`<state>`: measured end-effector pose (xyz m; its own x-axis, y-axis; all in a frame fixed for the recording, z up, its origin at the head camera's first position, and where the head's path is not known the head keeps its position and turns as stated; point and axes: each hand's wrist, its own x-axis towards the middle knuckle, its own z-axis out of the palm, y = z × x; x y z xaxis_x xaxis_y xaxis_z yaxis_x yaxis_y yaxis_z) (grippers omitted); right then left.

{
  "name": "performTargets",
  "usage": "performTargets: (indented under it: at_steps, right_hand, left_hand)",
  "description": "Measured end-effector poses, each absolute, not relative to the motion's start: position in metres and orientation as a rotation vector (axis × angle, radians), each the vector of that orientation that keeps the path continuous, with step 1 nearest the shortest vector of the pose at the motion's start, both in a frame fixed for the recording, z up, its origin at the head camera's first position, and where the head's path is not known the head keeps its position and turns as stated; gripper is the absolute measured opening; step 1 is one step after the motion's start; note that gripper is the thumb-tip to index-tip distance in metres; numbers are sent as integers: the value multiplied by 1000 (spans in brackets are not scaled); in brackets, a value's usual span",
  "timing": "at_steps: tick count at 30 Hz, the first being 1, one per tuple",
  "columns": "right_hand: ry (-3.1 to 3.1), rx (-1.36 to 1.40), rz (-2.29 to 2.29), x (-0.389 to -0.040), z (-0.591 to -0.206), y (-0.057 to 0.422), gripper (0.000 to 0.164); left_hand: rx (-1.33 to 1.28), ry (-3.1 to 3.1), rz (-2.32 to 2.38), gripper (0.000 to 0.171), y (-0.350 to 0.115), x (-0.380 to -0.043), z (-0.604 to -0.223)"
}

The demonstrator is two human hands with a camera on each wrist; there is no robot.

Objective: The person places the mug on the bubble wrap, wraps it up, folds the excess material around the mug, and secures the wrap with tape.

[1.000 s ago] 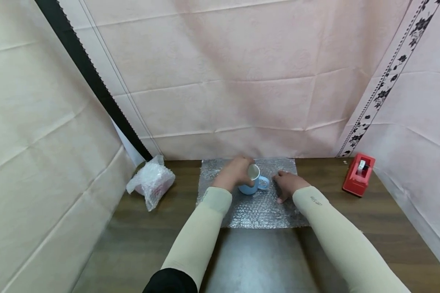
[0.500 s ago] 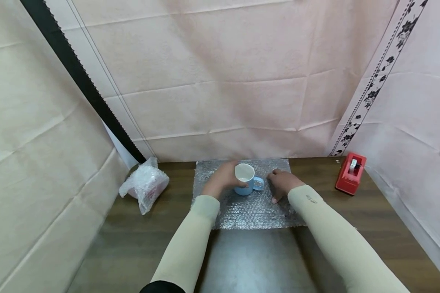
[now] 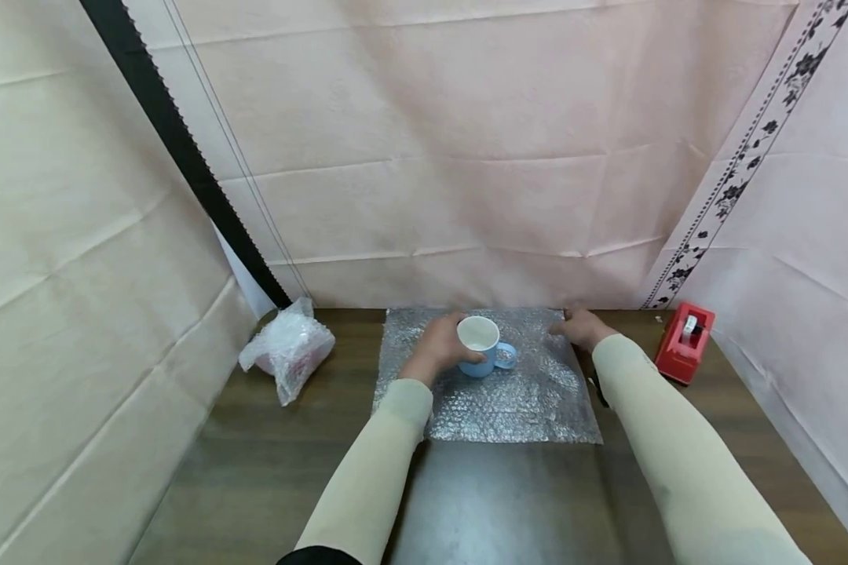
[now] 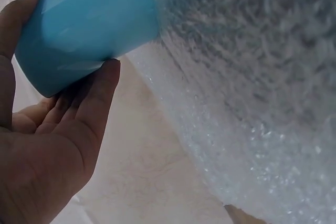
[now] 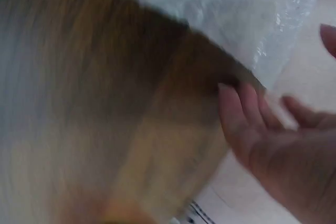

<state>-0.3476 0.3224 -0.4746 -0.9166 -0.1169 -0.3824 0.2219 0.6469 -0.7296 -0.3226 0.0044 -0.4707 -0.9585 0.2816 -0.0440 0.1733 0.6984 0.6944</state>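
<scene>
A light blue mug [image 3: 482, 357] with a white inside stands upright on a sheet of bubble wrap [image 3: 530, 404], its handle pointing right. My left hand [image 3: 440, 345] grips the mug from the left side; in the left wrist view the thumb and fingers lie on opposite sides of its blue wall. At the far right edge of the bubble wrap is my right hand [image 3: 585, 328]. Its fingers [image 5: 233, 108] are loosely bent near that edge in the blurred right wrist view, and whether they touch the sheet I cannot tell.
On the wooden table [image 3: 254, 455], a red tape dispenser [image 3: 684, 345] stands at the right. A bundle wrapped in bubble wrap [image 3: 290, 349] lies at the left. Pale cloth [image 3: 466, 157] hangs behind and along both sides.
My right hand has moved from beside the mug's handle out to the sheet's far right edge. The left hand has set the mug from tilted to upright and keeps its grip.
</scene>
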Motion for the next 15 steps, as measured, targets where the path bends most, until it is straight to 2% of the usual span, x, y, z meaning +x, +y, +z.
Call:
performTargets:
  at_steps: [5,9,11,13,14,15]
  right_hand:
    - [2346,376,-1428,-356,-493,324,90]
    - [2375,320,-1534,-371,-500,324,88]
    - [2473,177,-1504,-379,-501,322,68]
    - [2640,-22,-1417,-384,-500,318,32]
    - [2718,-111,-1338,-382,-492,312,20]
    - [2756,-193,-1260,-376,-478,303,19]
  left_hand:
    - [356,2768,1112,95,6,-320,-477]
    - [346,2781,1128,96,5,-320,-479]
    - [343,2779,1145,96,4,-320,-480]
    - [342,2767,1176,94,5,-320,-482]
    - [341,2763,1191,93,4,-320,-483]
    - [343,2758,1207,92,4,-320,-484]
